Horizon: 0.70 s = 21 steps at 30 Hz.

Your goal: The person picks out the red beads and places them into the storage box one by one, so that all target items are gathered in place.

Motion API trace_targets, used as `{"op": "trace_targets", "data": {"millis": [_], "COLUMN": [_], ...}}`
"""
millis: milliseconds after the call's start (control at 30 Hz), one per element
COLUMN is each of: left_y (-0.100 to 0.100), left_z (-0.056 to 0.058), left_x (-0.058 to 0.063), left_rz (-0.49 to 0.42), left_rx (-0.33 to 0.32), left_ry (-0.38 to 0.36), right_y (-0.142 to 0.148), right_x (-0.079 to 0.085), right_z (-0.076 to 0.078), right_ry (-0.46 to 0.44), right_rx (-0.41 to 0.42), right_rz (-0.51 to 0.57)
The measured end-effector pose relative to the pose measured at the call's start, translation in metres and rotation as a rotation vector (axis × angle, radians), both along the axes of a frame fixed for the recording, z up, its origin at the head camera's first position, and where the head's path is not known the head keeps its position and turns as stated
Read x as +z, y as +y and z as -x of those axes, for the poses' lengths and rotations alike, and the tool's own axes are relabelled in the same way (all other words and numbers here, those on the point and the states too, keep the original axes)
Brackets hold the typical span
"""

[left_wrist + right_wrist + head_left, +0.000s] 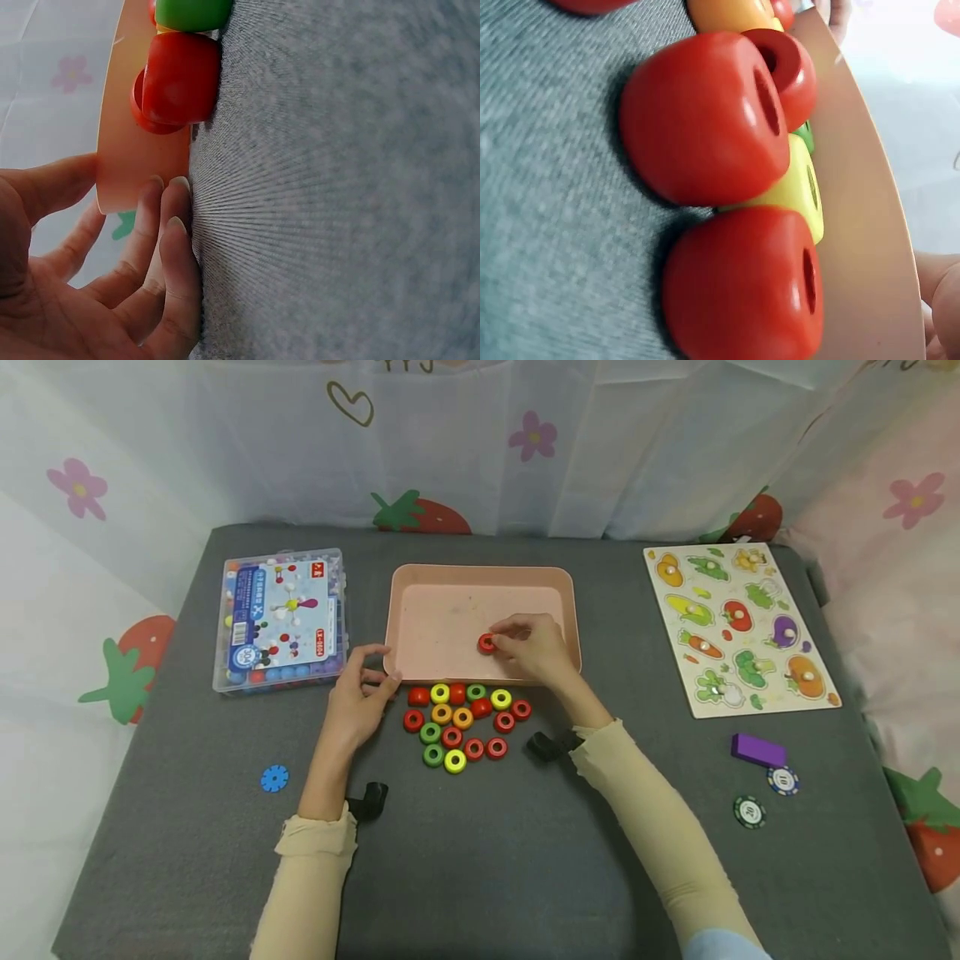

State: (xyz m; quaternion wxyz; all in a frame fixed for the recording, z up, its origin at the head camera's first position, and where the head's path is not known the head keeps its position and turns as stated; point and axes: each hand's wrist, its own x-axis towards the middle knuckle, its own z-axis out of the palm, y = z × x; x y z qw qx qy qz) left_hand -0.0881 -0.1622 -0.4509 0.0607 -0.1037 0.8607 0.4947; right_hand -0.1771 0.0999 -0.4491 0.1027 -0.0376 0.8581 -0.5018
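Observation:
In the head view my right hand pinches a red ring-shaped bead between thumb and fingertips, over the pink tray. My left hand is at the tray's front left corner, thumb and index fingertip against its outer edge. The left wrist view shows loosely bent fingers beside the tray wall. Just in front of the tray lie several beads in red, yellow, green and orange, among them a yellow bead and a green bead. Close up in the right wrist view are red beads with holes.
A clear box of coloured balls stands left of the tray, with a blue gear-shaped disc nearer the front. On the right lie a vegetable puzzle board, a purple block, a blue-and-white chip and a dark green chip.

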Motion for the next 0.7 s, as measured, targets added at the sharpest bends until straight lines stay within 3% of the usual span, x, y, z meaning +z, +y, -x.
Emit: {"op": "trace_targets", "data": {"millis": [133,233,433,700], "left_y": [0.0,0.001,0.0,0.0], "left_z": [0.0,0.0,-0.001,0.0], "left_x": [0.0,0.0,0.0,0.0], "left_rz": [-0.009,-0.017,-0.023,-0.028], "left_rx": [0.004,0.006,0.008,0.011], "left_ry": [-0.002,-0.005,-0.009,-0.018], "right_y": [0.002,0.007,0.012,0.012], "right_x": [0.002,0.005,0.023,0.026], "right_z": [-0.002,-0.007,-0.034,-0.065], "right_ry": [0.02,0.098,0.206,0.187], "right_rx": [-0.014,0.025,0.181,0.406], "right_rz": [0.004,0.022,0.05,0.052]}}
